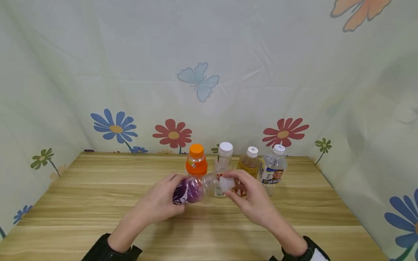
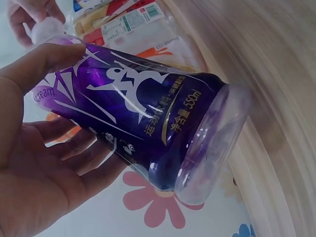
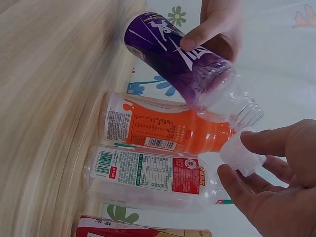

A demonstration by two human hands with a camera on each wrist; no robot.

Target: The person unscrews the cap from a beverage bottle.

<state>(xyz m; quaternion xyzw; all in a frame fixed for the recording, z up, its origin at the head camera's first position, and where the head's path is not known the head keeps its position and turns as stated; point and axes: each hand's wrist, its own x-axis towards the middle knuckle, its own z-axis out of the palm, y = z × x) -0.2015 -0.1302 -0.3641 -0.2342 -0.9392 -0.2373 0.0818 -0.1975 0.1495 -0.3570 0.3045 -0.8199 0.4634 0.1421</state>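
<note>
My left hand [image 1: 158,203] grips a clear plastic drink bottle with a purple label [image 2: 123,94] round its body. The bottle is tilted over on its side above the table, its neck pointing right. Bare screw threads show at the bottle's mouth in the right wrist view. Between thumb and fingers, my right hand [image 1: 254,201] pinches a translucent white cap [image 3: 240,153], right beside that mouth. Behind the hands stand an orange-capped bottle [image 1: 196,159] and a clear bottle with a white cap [image 1: 224,159], the latter partly hidden by the purple bottle's neck.
Farther right stand a bottle with a yellowish label [image 1: 249,166], partly behind my right hand, and a clear bottle with a blue and white label [image 1: 273,172]. All stand on a wood-grain table [image 1: 98,188]. A flower-printed curtain [image 1: 147,90] hangs behind and at both sides.
</note>
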